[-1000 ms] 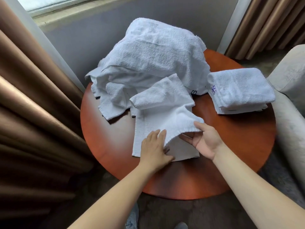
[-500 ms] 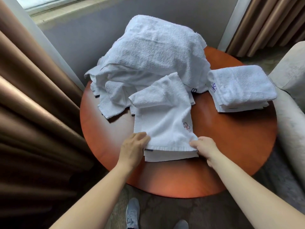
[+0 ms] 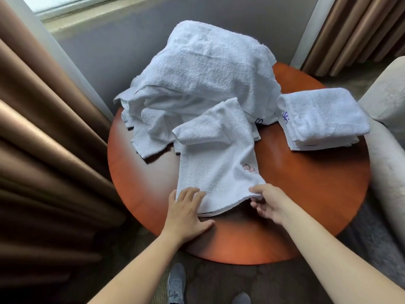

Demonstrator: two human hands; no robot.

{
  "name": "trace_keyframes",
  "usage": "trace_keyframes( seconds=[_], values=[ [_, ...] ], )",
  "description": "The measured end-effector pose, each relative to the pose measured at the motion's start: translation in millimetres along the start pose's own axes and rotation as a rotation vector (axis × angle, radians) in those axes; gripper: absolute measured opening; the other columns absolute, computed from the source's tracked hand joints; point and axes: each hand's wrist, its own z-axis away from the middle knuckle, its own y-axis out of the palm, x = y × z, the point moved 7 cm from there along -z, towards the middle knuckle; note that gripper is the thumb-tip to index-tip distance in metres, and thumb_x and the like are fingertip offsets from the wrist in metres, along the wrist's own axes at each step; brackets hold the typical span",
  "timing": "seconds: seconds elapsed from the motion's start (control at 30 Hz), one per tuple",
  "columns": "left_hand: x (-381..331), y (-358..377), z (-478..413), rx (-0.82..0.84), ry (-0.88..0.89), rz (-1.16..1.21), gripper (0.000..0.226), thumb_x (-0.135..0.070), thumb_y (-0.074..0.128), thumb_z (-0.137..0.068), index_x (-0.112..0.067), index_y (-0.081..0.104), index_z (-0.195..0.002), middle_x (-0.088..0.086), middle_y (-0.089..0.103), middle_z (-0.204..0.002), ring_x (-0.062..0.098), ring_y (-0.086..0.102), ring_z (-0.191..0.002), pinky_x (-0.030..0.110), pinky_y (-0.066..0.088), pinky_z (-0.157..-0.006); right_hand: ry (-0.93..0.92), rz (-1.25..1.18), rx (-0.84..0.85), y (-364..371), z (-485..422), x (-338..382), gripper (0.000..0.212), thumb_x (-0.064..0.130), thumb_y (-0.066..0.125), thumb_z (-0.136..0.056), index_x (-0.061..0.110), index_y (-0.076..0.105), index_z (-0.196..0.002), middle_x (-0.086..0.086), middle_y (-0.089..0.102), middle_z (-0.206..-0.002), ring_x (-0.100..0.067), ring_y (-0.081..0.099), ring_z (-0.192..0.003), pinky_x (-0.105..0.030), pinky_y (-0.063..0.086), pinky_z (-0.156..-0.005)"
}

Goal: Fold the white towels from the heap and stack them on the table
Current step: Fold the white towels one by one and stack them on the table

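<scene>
Head view.

- Half-folded towel (image 3: 217, 172): centre of frame, lying lengthwise on the round red-brown desk (image 3: 306, 183). Its far end is rumpled and rests against the heap (image 3: 208, 69). Its near edge lies directly at both hands. Pink embroidered mark near its right edge.
- Heap: loose white towels, upper centre of frame, at the far side of the desk.
- Folded stack (image 3: 322, 115): right of frame, on the desk just beside the heap, purple mark on its left edge. Well apart from both hands.
- Left hand (image 3: 188, 213): lower centre, laid flat, fingers straight and slightly spread. Fingertips press on the towel's near left corner; the palm lies on the bare desk.
- Right hand (image 3: 269, 202): right of the left hand, at the near right corner. Thumb on top, fingers curled beneath, pinching the corner. That corner is raised slightly off the desk, with a shadow beneath.
- Hands are apart, one at each near corner.
- Surroundings: brown curtain (image 3: 43, 150) at left, pale armchair (image 3: 392, 128) at right edge, grey shoe (image 3: 176, 284) at bottom.
</scene>
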Motion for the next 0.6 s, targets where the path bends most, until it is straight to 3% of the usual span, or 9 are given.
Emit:
trace_keyframes(
  seconds=[0.13, 0.2, 0.27, 0.33, 0.47, 0.53, 0.6],
  values=[
    [-27, -25, -21, -0.067, 0.034, 0.021, 0.083, -0.064, 0.058, -0.059, -0.020, 0.043, -0.128, 0.002, 0.061, -0.119, 0.026, 0.058, -0.110, 0.052, 0.047, -0.093, -0.027, -0.186, 0.242, 30, 31, 43, 0.010, 0.016, 0.051, -0.093, 0.013, 0.055, -0.084, 0.001, 0.055, -0.052, -0.011, 0.057, -0.048, -0.020, 0.048, -0.046],
    [-39, -47, -35, -0.173, 0.051, 0.039, 0.062, -0.042, 0.062, -0.065, -0.017, 0.050, -0.121, 0.002, 0.067, -0.103, 0.025, 0.064, -0.092, 0.040, 0.052, -0.082, -0.081, -0.167, 0.321, 39, 46, 64, 0.015, 0.017, 0.050, -0.094, 0.013, 0.056, -0.081, 0.002, 0.056, -0.052, -0.011, 0.057, -0.048, -0.021, 0.050, -0.048],
    [-42, -75, -48, -0.254, 0.007, 0.089, 0.035, -0.016, 0.061, -0.069, -0.015, 0.060, -0.103, 0.003, 0.067, -0.082, 0.030, 0.064, -0.071, 0.032, 0.046, -0.063, -0.134, -0.164, 0.357, 43, 56, 82, 0.018, 0.018, 0.049, -0.096, 0.013, 0.057, -0.080, 0.003, 0.055, -0.053, -0.011, 0.058, -0.049, -0.021, 0.051, -0.049],
    [-37, -103, -60, -0.285, -0.089, 0.158, 0.020, -0.007, 0.059, -0.080, -0.015, 0.064, -0.098, 0.008, 0.067, -0.081, 0.036, 0.060, -0.073, 0.032, 0.035, -0.058, -0.212, -0.176, 0.344, 38, 63, 98, 0.016, 0.022, 0.050, -0.096, 0.014, 0.058, -0.084, 0.002, 0.058, -0.057, -0.013, 0.061, -0.054, -0.024, 0.052, -0.054],
    [-36, -148, -87, -0.186, -0.041, 0.241, 0.014, -0.020, 0.054, -0.094, -0.015, 0.061, -0.105, 0.010, 0.067, -0.099, 0.033, 0.058, -0.094, 0.035, 0.036, -0.067, -0.529, -0.199, 0.325, 21, 79, 136, 0.016, 0.023, 0.061, -0.090, 0.014, 0.061, -0.104, -0.005, 0.066, -0.096, -0.017, 0.063, -0.089, -0.037, 0.049, -0.089],
    [-37, -178, -95, -0.181, -0.005, 0.291, 0.010, -0.017, 0.056, -0.092, -0.014, 0.061, -0.100, 0.009, 0.068, -0.095, 0.031, 0.060, -0.093, 0.039, 0.043, -0.073, -0.761, 0.065, 0.147, 10, 86, 157, 0.049, 0.017, 0.076, -0.075, 0.020, 0.054, -0.120, -0.001, 0.059, -0.122, -0.015, 0.056, -0.112, -0.039, 0.044, -0.104],
    [-41, -206, -102, -0.145, 0.038, 0.333, 0.006, -0.020, 0.057, -0.091, -0.023, 0.062, -0.092, 0.002, 0.069, -0.089, 0.023, 0.060, -0.089, 0.038, 0.045, -0.076, -0.890, 0.329, -0.049, 6, 96, 175, 0.081, 0.015, 0.083, -0.066, 0.029, 0.040, -0.134, 0.003, 0.045, -0.138, -0.014, 0.045, -0.126, -0.042, 0.039, -0.107]
  ],
)
